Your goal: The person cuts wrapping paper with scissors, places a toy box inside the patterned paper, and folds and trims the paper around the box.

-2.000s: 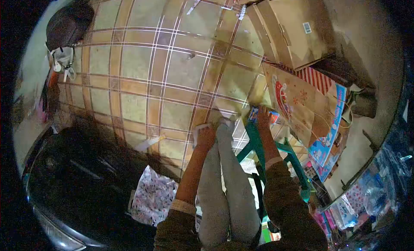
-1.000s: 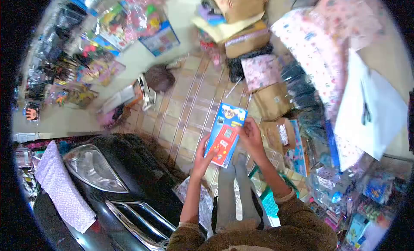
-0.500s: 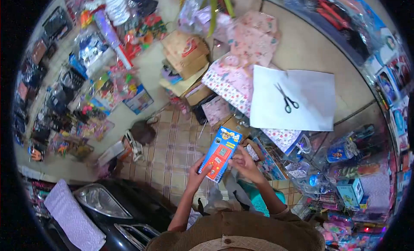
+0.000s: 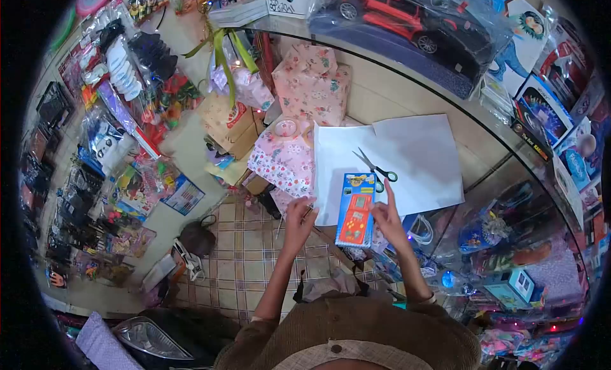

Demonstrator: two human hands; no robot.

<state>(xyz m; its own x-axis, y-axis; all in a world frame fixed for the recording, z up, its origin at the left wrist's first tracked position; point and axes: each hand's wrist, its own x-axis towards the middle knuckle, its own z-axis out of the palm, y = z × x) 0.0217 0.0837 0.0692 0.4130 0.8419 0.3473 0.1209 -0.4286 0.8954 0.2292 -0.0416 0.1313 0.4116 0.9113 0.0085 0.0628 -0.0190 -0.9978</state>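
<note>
A blue box with a red handheld game on its front [image 4: 355, 211] is in my right hand [image 4: 388, 217], gripped at its right edge with the index finger stretched upward. It overlaps the lower part of a large white paper sheet [image 4: 414, 150]. Black-handled scissors [image 4: 377, 167] lie on that sheet, just above the box, blades toward the upper left. My left hand [image 4: 299, 222] is off the box, beside the sheet's lower left edge, with loosely curled fingers and the thumb apart; nothing clear shows in it.
Pink floral wrapped packages [image 4: 312, 83] and a brown paper bag [image 4: 226, 122] stand left of the sheet. A glass edge [image 4: 407, 83] curves behind it, with a boxed red toy car [image 4: 394, 17] beyond. Bagged goods [image 4: 121, 141] line the left; a headlight [image 4: 153, 337] shows below.
The view has swung up and right from the floor to the white sheet. Since half a second ago, my left hand has let go of the box, and my right hand has taken hold of it.
</note>
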